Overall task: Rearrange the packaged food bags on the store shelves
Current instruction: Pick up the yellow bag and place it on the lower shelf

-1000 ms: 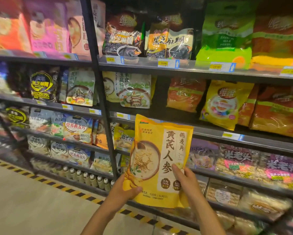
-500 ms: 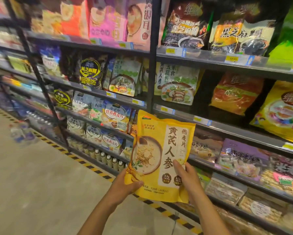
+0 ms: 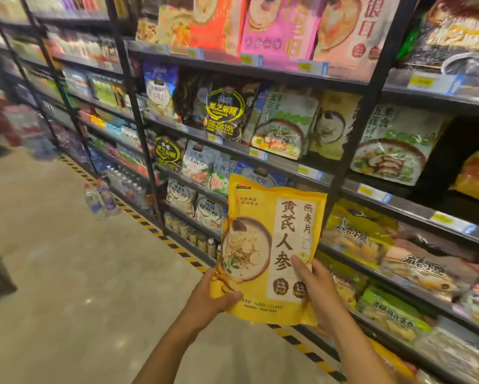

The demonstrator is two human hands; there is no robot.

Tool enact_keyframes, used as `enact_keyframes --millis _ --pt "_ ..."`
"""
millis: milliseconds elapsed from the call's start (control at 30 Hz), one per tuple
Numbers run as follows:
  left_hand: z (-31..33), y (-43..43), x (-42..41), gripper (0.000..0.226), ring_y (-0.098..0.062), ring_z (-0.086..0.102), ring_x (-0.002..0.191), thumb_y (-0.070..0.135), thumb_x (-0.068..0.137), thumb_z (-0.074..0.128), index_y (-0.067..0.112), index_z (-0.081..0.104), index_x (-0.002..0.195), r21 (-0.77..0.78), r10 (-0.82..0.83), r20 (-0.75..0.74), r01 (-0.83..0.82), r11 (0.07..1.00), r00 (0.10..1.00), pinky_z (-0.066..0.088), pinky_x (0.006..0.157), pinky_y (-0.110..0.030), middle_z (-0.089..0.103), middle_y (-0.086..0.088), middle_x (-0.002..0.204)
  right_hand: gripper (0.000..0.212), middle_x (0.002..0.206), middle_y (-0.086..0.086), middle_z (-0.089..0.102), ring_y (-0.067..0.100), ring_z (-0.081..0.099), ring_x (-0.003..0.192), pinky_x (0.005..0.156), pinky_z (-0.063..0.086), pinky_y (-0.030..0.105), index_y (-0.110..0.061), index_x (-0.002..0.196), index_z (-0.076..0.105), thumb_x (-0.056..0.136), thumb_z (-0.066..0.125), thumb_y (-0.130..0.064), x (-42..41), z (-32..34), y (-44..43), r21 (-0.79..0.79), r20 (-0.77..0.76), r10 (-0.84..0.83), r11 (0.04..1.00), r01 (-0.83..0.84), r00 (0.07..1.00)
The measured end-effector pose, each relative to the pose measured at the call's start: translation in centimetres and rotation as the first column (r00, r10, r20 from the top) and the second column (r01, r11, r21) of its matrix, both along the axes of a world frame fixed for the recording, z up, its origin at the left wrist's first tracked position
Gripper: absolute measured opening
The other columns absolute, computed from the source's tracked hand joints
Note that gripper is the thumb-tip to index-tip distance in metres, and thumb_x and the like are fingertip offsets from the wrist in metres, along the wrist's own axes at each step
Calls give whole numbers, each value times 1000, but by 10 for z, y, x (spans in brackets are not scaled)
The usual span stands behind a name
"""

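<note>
Floor (image 3: 66,273): bare concrete fills the left half of the frame, open for movement. Two water bottles (image 3: 101,199) stand on it at centre left, just outside the striped floor tape (image 3: 160,236). The yellow-and-black tape runs diagonally along the foot of the shelving toward the lower right.

Shelving: black uprights (image 3: 138,128) divide the racks into bays. The shelf rails carry yellow price tags (image 3: 305,67), and their print is too blurred to read.

Left hand (image 3: 213,297): grips the lower left corner of the yellow bag (image 3: 260,206), thumb curled over the front face, fingers hidden behind it.

Yellow bag: held upright with a slight tilt at lower centre of the frame, in front of the lower shelves and off every shelf. Its top edge overlaps the bags behind.

Right hand (image 3: 313,286): holds the bag's lower right part, thumb pressed on the front beside the last large character, fingers hidden behind the right edge.

Legible print:
- Yellow bag: 黄芪人参, with 燕麦片 in smaller type.
- Black bag (image 3: 224,112), upper centre: "25% 15%".
- Green bags (image 3: 354,236), right of centre: 麻香小脆.
</note>
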State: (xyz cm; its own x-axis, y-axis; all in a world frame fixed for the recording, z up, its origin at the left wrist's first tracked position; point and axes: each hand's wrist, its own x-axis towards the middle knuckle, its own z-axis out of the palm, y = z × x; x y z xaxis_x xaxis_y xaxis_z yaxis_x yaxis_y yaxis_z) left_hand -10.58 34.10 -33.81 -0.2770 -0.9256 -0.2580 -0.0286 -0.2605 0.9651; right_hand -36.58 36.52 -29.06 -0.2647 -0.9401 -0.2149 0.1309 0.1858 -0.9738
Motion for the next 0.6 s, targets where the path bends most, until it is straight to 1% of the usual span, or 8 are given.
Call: enact_keyframes --millis 100,167,200,267,333,400,533,600 --pt "4 -22 23 67 -22 73 115 38 71 92 25 63 129 12 17 -14 -17 1000 1000 59 98 -52 76 5 124 31 111 5 79 28 77 99 91 60 54 -18 124 69 96 69 -31 19 0 -26 -7 12 20 1000 -20 1000" --pt "8 -43 35 74 -26 73 112 45 66 92 9 62 124 7 51 -7 -51 999 999 57 99 -56 78 0 119 29 112 5 79 28 77 100 91 60 53 -20 125 69 98 67 -30 29 -1 -44 -11 21 51 999 -51 998" --pt "10 -55 40 78 -28 74 109 46 64 91 5 60 124 10 70 -19 -69 998 997 57 98 -57 79 -3 118 29 113 5 79 28 77 101 91 60 54 -20 126 68 98 66 -30 34 -2 -53 -8 22 68 998 -67 997" --pt "18 -81 46 76 -29 75 109 44 66 91 10 61 127 21 93 -53 -92 996 994 57 99 -56 78 -6 120 29 114 5 79 28 77 103 93 59 54 -21 127 68 99 65 -30 43 -6 -72 -4 6 98 995 -98 995" --pt "27 -111 49 65 -29 74 112 36 77 91 18 61 131 36 90 -101 -87 996 991 56 101 -54 77 -6 122 28 114 4 79 27 76 103 94 59 54 -21 126 69 99 64 -30 48 -10 -94 -8 -11 122 992 -122 992" --pt "36 -143 51 60 -30 73 114 31 81 84 20 61 134 41 97 -135 -92 995 986 56 102 -51 77 -7 123 28 114 4 79 26 76 104 95 58 54 -20 126 68 100 63 -29 50 -12 -118 -7 -15 154 988 -154 988" --pt "49 -205 44 66 -31 74 111 24 78 85 22 57 137 32 52 -122 -48 998 991 58 100 -52 77 -9 121 32 118 3 78 26 75 107 96 58 51 -21 131 65 101 61 -29 50 -14 -175 -16 11 198 980 -198 980" --pt "49 -233 41 69 -32 75 110 17 76 86 24 54 137 43 30 -120 -25 999 992 59 97 -51 77 -11 120 31 116 3 78 25 76 105 92 59 48 -20 129 66 100 61 -28 48 -11 -205 -33 13 194 981 -193 981"
